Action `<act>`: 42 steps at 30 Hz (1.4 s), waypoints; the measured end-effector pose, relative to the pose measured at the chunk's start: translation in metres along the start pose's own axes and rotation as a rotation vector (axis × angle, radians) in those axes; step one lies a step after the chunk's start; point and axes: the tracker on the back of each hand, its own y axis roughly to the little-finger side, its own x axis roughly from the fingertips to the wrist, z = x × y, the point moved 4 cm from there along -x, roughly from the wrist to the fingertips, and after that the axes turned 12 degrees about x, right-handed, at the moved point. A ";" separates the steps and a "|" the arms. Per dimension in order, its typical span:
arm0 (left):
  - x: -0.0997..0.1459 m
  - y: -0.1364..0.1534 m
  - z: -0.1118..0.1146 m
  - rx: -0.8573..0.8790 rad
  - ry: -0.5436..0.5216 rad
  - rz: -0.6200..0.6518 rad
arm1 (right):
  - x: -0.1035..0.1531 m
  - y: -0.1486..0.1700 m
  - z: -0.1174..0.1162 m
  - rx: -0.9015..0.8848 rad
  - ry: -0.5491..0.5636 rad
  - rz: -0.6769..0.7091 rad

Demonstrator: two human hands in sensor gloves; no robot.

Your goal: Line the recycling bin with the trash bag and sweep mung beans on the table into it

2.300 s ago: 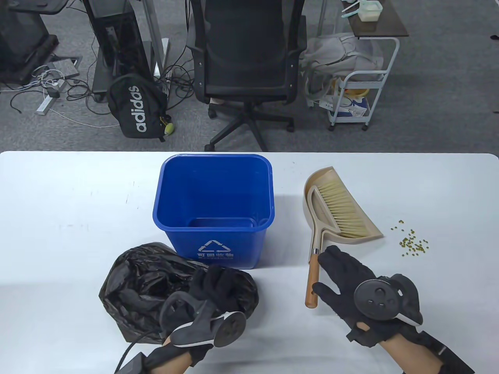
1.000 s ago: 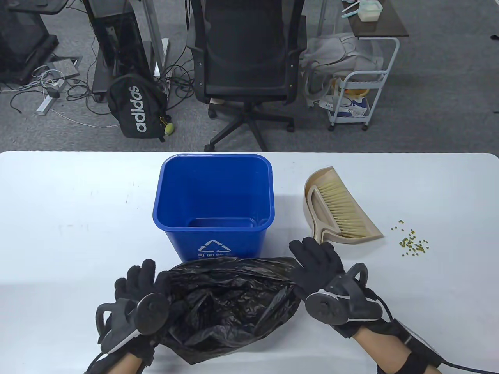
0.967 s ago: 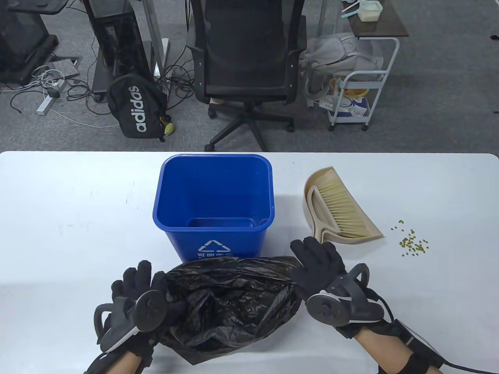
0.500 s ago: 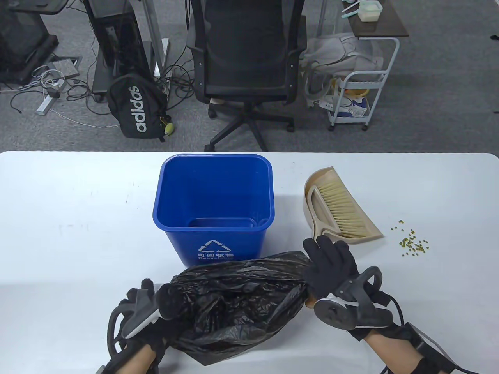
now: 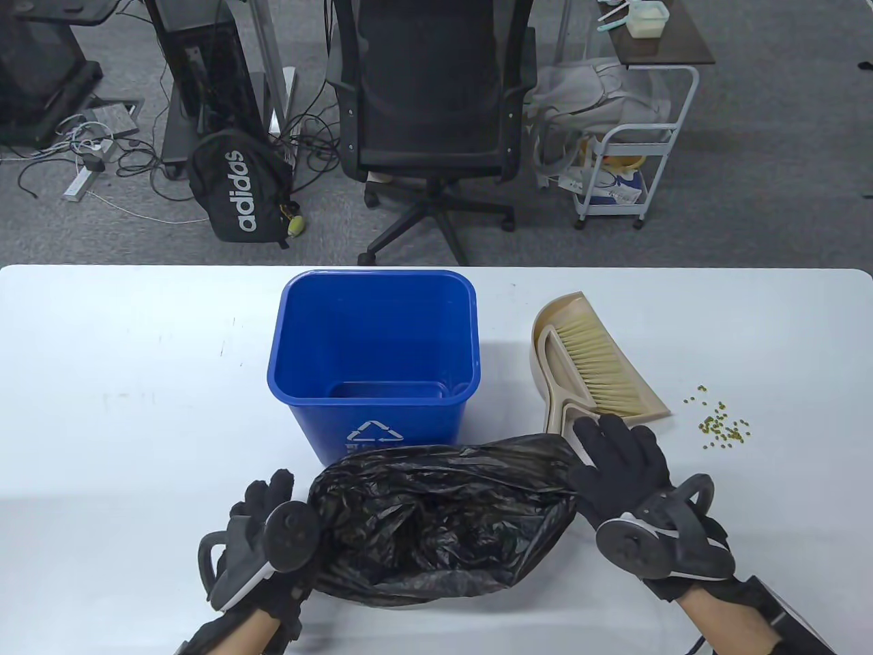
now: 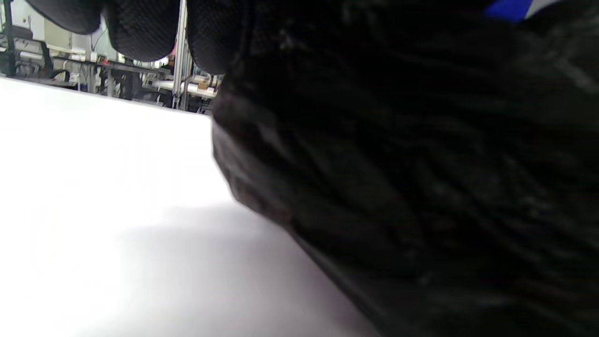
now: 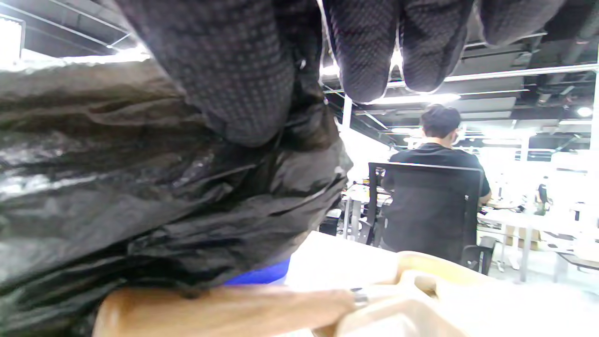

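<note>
While both hands work at the near edge of the white bench (image 5: pixel 136 355), the black trash bag (image 5: pixel 436 512) is stretched between them, lying crumpled on the bench just in front of the blue recycling bin (image 5: pixel 374 355), whose front wall it partly covers. The left hand (image 5: pixel 266 539) is at the bag's left end; its grip looks closed on the plastic, though in the left wrist view (image 6: pixel 140 28) the film fills most of the picture and the fingers are only seen at the top, so the exact hold is hard to make out. The right hand (image 5: pixel 627 477) has the bag's right end: in the right wrist view the thumb (image 7: pixel 234 70) presses the gathered film, pinching it against the hand, with the other fingers extended above. The bin stands upright and unlined, its bare blue interior showing. To its right lies the beige dustpan (image 5: pixel 655 406) with the brush (image 5: pixel 600 368) resting in it, bristles up; the brush's wooden handle (image 7: pixel 224 309) runs beneath the bag's right end and the right hand. The mung beans (image 5: pixel 723 424) lie scattered on the bench right of the dustpan, apart from both hands.
</note>
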 end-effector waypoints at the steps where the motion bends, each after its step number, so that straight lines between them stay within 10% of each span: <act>1: 0.002 -0.005 -0.006 0.005 -0.031 0.018 | 0.003 0.007 -0.002 -0.024 -0.017 -0.018; 8: 0.003 -0.027 -0.022 0.015 -0.096 0.069 | 0.015 0.043 -0.017 -0.476 -0.152 -0.123; 14: 0.002 -0.037 -0.023 -0.007 -0.125 0.099 | 0.002 0.048 -0.029 -0.514 -0.186 -0.162; 20: 0.002 -0.039 -0.022 -0.012 -0.114 0.097 | -0.003 0.030 -0.067 -0.320 -0.483 -0.097; 26: 0.003 -0.037 -0.025 0.004 -0.116 0.097 | -0.011 0.034 -0.076 -0.347 -0.408 -0.147; 32: 0.017 -0.047 -0.060 0.051 -0.175 0.124 | -0.014 0.050 -0.021 -0.338 -0.182 -0.202; 39: 0.072 -0.118 -0.183 0.059 -0.558 0.327 | 0.018 0.083 0.158 -0.204 0.375 -0.309; 42: 0.058 -0.131 -0.172 -0.192 -0.538 0.281 | 0.007 0.088 0.133 -0.075 0.221 -0.381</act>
